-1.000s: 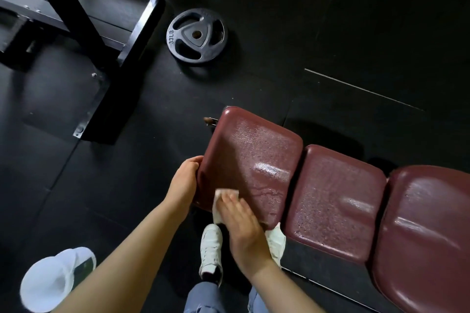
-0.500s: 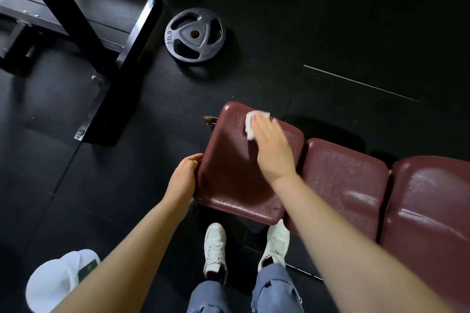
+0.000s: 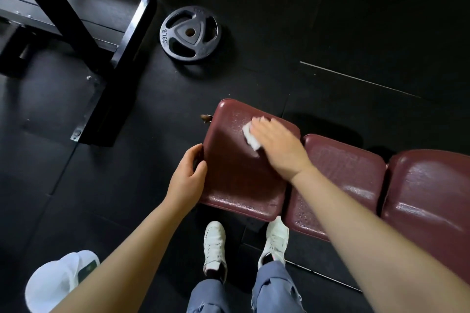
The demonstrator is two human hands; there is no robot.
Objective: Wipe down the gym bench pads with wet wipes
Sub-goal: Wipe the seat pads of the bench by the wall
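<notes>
Sweeping wet wipe under our flat right hand from near edge to far half of end pad; left hand still clamps pad's side. Middle pad, far pad already glisten; we judge wiping nearly finished.

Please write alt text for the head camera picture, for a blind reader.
The right hand presses a white wet wipe on the end pad of a maroon gym bench, while the left hand grips that pad's edge. A weight plate lies on the black floor.
</notes>
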